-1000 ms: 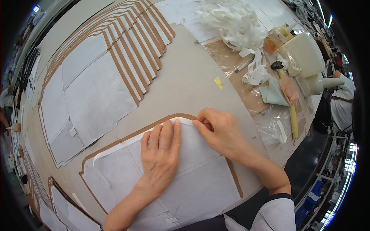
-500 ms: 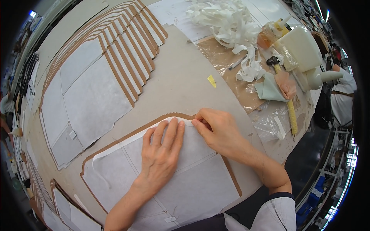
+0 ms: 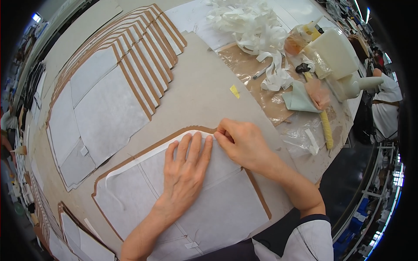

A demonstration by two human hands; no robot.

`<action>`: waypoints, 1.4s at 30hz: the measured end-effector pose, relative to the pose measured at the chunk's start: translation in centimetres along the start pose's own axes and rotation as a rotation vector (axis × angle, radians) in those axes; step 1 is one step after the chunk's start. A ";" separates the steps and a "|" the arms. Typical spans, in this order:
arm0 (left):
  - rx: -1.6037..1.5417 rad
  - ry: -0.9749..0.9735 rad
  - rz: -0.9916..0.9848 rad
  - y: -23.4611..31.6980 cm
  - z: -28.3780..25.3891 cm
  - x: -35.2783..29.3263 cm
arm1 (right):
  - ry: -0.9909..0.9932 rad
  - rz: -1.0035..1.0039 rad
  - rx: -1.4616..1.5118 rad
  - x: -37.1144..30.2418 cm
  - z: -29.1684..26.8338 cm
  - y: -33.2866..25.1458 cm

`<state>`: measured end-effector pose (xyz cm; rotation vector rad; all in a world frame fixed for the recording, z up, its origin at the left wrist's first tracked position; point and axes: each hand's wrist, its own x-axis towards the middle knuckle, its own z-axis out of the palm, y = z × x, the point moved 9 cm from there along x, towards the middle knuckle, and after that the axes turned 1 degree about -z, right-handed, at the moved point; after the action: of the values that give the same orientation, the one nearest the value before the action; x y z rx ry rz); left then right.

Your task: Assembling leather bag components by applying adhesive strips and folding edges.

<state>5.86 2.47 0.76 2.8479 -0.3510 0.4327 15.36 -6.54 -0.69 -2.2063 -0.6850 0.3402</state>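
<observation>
A flat panel (image 3: 235,209) with a white backing and a brown edge lies on the table in front of me. White tape (image 3: 148,151) runs along its far edge, and the tape's loose left end curls down over the backing. My left hand (image 3: 185,174) rests flat on the panel, fingers stretched out, tips by the tape. Just right of it, my right hand (image 3: 244,141) pinches at the far right corner of the edge. Its thumb and forefinger are closed on the tape there; the fingertips partly hide it.
Several similar brown-edged panels (image 3: 109,100) lie fanned in a stack at the far left. More panels (image 3: 82,235) sit at the near left. At the far right are a heap of white tape (image 3: 248,26), a white plastic bottle (image 3: 335,54), a yellow-handled hammer (image 3: 325,130) and a yellow scrap (image 3: 234,91).
My left hand has slid slightly to the right on the panel. My right hand stays pinched at the corner, its fingers drawn in a little more.
</observation>
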 end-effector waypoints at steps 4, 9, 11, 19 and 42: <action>-0.084 0.021 0.019 -0.1 0.5 0.0 | 0.165 0.025 0.042 -1.4 -3.5 0.5; -0.179 0.021 0.007 -0.2 -0.1 0.4 | 0.153 -0.185 -0.013 -2.9 -2.6 -0.4; -0.198 0.039 0.017 0.0 0.0 0.3 | 0.198 -0.249 -0.029 -3.3 -2.5 -0.8; -0.161 0.055 0.032 0.2 0.1 -0.3 | 0.234 -0.368 -0.114 -3.2 -1.3 -1.6; -0.679 0.046 -0.985 -19.7 -6.8 -15.8 | -0.041 -0.797 -0.007 -0.7 11.7 -14.0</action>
<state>-5.27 26.06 -1.84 1.9972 0.7502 0.1211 4.54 7.83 2.23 -1.7530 -1.4998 -0.0313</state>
